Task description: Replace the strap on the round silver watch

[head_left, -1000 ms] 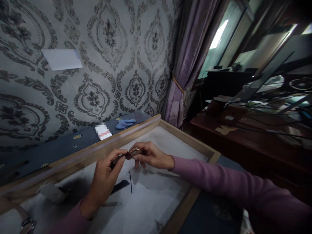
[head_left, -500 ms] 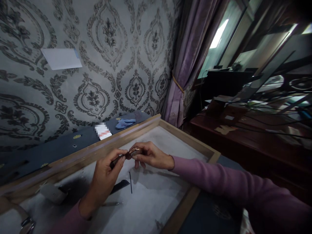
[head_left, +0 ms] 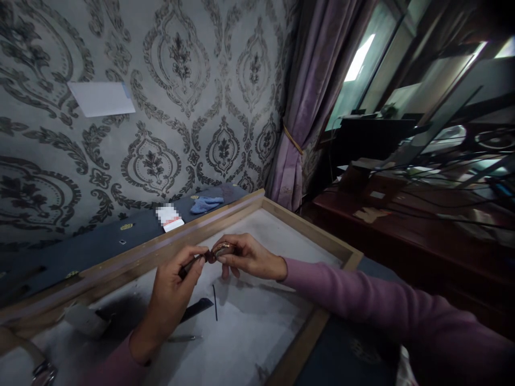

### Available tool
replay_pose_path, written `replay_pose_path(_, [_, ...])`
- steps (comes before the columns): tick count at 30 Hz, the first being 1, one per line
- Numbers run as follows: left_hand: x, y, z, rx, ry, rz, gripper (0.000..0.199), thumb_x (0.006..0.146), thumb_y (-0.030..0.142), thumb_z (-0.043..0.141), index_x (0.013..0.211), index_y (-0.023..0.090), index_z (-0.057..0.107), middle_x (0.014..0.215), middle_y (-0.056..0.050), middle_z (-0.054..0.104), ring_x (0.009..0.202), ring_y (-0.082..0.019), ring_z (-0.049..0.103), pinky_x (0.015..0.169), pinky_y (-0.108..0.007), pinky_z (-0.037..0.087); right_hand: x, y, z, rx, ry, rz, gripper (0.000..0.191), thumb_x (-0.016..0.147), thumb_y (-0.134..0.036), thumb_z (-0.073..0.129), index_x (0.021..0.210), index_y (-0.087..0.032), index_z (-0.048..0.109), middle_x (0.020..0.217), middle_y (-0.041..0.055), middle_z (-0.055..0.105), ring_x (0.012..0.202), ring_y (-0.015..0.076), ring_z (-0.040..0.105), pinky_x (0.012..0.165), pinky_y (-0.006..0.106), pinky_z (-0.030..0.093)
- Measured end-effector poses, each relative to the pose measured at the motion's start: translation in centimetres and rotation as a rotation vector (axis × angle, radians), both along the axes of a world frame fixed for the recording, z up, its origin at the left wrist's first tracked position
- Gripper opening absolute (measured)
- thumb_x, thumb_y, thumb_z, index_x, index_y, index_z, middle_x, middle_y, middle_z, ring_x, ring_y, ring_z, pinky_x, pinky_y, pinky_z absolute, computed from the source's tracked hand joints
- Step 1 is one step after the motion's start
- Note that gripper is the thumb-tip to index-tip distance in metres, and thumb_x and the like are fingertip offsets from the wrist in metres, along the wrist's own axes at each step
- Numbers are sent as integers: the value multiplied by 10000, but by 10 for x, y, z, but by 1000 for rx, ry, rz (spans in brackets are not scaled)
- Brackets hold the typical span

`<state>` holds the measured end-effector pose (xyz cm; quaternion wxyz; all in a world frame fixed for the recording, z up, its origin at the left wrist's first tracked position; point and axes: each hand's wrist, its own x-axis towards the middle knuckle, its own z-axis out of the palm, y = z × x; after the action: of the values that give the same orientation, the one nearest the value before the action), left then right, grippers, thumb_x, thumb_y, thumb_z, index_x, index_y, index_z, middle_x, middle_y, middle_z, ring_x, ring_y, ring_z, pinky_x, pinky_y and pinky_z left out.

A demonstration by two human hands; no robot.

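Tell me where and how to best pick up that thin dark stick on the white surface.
Probably pinch the thin dark stick at its middle, coming from above and right: it seems to lie flat, long and narrow on the white surface, while a dark flat piece and the left hand are to its left.

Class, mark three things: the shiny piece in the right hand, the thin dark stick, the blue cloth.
Shiny piece point(head_left: 222, 249): head view, its visible middle.
Thin dark stick point(head_left: 215, 303): head view, midway along its length.
Blue cloth point(head_left: 205, 204): head view, middle of its folds.
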<state>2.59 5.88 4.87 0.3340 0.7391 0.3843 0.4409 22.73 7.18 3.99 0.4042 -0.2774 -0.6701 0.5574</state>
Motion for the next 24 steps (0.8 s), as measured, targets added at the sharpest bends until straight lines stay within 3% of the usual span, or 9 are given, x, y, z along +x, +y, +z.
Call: replay_pose_path(24, [1, -1, -2, 11, 12, -20, 193, 887, 277, 544, 958, 173, 689, 621, 40, 564, 519, -99, 436, 493, -200, 339, -1, -1, 0, 3, -3, 11, 371, 837, -464, 676, 949, -116, 607, 875, 54, 656, 583, 70, 637, 424, 128, 444])
